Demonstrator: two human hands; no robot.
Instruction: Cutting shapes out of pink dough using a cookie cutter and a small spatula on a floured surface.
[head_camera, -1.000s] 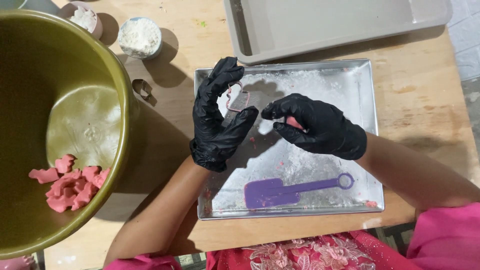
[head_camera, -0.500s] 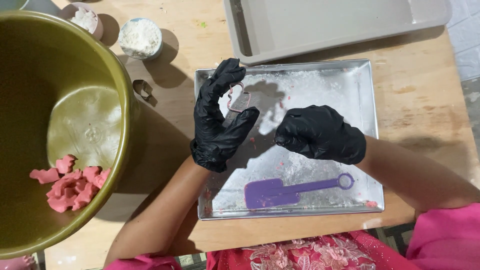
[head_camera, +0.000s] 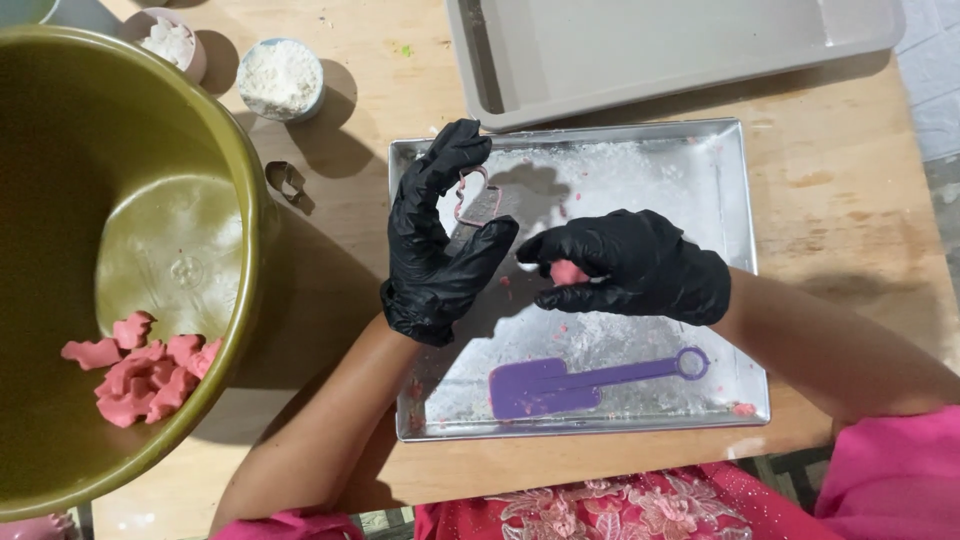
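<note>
Olive-green plastic fills the left of the view: a big bowl (head_camera: 120, 260) cut off by the frame edge, with a heap of pink dough cut-outs (head_camera: 140, 368) low on its inner wall. Above it, two small cups of white powder (head_camera: 283, 78) stand on the wooden table (head_camera: 850, 240), one partly out of frame, and a spare metal cutter (head_camera: 286, 180) lies just beside the bowl's rim. Moving right, the left hand (head_camera: 440, 240), in a black glove, stands upright over the floured metal tray (head_camera: 740, 260) and pinches a small metal cookie cutter (head_camera: 478, 198) between thumb and fingertips; compared with a second ago it has barely shifted. The right hand (head_camera: 630, 265), also gloved, has changed: it was up against the left palm and the cutter, and now it sits apart from them, fingers curled together around a pink piece of dough (head_camera: 568, 272), which suggests the shape has been pushed free of the cutter. Most of that piece is hidden inside the curled fingers, so its outline cannot be made out, nor whether dough remains inside the cutter. Below the hands a purple plastic scraper (head_camera: 585, 380) lies flat on the tray among pink crumbs. A grey plastic tray (head_camera: 680, 50) at the top is cut off.
</note>
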